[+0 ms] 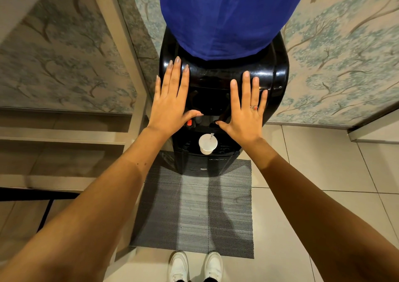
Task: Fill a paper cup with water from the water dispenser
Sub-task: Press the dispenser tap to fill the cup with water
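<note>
Both hands, the left hand (170, 106) and right hand (246, 113), hover flat, fingers spread and empty, above the water dispenser (224, 80), so I'd steady the paper cup (207, 144) sitting on its tray beneath the spout before pressing a tap.

Your right hand (246, 113) covers the tap beneath its thumb. The blue bottle (228, 16) beyond your fingertips runs past the top edge.

Grey woven rectangular floor mat (194, 212) on pale floor tiles (313, 173); white shoes (195, 265) at its near edge; tree-patterned wallpaper (345, 54).
</note>
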Tool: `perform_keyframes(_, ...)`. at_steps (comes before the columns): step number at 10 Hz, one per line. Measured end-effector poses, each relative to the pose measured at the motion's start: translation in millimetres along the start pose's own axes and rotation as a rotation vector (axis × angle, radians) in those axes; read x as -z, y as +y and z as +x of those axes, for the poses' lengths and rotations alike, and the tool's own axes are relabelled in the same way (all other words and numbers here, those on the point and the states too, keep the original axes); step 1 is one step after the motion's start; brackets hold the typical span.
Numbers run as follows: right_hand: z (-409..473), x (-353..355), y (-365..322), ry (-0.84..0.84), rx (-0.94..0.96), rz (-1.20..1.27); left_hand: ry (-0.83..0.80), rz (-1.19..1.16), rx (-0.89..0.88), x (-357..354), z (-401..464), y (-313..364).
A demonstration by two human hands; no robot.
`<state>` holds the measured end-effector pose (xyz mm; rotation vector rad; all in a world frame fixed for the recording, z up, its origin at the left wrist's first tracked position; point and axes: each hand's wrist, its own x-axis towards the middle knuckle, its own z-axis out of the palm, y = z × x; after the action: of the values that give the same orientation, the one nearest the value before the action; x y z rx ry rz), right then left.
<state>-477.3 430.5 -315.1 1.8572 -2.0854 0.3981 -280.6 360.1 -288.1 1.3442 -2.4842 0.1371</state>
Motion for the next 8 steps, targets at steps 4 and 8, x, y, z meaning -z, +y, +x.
perform_keyframes(4, -0.7, 0.2, 1.2, 0.000, 0.003, -0.002, -0.001, -0.003, 0.002, -0.6, -0.5, 1.1)
perform_keyframes(8, -1.1, 0.9, 1.6, -0.012, 0.008, 0.019, 0.003, 0.000, 0.002, -1.0, -1.5, 0.4)
